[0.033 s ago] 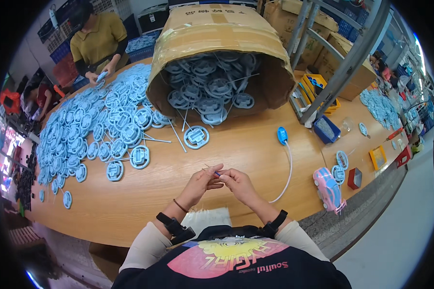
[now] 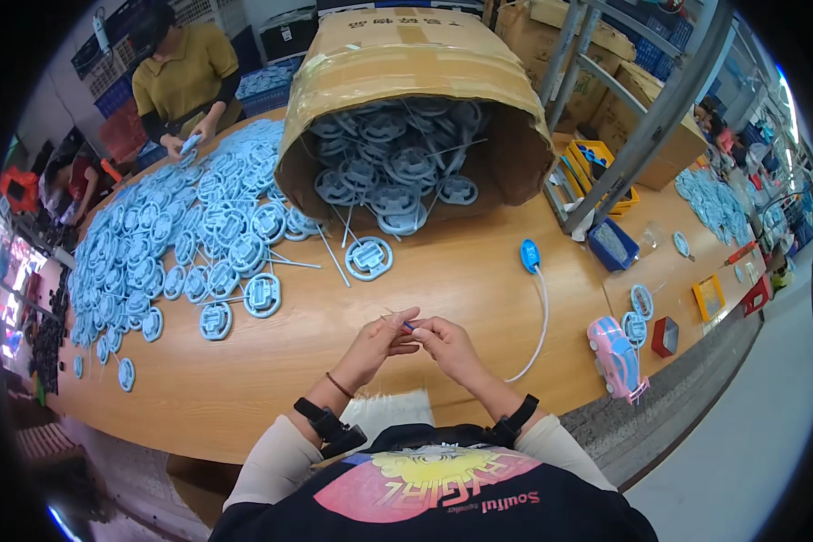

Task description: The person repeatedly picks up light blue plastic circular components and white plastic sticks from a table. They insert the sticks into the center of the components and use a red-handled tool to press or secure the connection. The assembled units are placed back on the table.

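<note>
Over the near middle of the table, my left hand (image 2: 375, 348) and my right hand (image 2: 449, 347) meet with fingertips pinched together. Between them is a short bit of thin red and blue wire (image 2: 407, 327), mostly covered by the fingers. Fine pale strands stick out past the left fingertips. Beyond the hands lies a light-blue plastic steering-wheel-shaped piece (image 2: 369, 258). To the left spreads a heap of the same pieces (image 2: 144, 226), some with pale cords. A blue oval handset (image 2: 530, 255) with a white cord lies to the right of my hands.
A large cardboard box (image 2: 415, 59) lies open toward me, filled with more light-blue pieces. On the right are a pink toy car (image 2: 615, 356), a blue bin (image 2: 612, 243), a small red box (image 2: 665, 335) and a metal post (image 2: 668, 113). A co-worker (image 2: 185, 72) handles a piece at far left.
</note>
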`<state>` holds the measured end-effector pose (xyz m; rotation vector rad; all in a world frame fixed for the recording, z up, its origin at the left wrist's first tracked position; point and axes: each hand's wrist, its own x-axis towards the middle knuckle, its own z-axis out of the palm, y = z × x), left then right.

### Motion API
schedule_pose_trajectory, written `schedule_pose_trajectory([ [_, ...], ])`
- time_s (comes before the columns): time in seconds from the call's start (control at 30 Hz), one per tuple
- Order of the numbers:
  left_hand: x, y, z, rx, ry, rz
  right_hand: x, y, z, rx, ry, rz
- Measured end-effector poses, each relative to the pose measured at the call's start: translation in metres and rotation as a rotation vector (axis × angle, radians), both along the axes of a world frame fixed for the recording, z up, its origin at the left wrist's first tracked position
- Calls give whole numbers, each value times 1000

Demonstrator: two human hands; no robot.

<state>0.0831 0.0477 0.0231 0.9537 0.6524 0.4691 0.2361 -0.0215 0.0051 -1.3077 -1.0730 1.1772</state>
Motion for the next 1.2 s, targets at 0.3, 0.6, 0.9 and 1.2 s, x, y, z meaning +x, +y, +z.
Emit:
schedule_pose_trajectory([
  [0.3,6,107,-57,942,844,16,32,2,-13,-228,42,-87],
  [0.6,9,140,-93,1203,1125,-34,41,-11,-18,-95,-293,-73],
  [0.9,-19,-4,-20,1112,448,-107,28,-6,-23,-44,-109,-36],
  [1.2,-47,-12,-17,-123,-8,135,28,-13,13,286,-455,7],
])
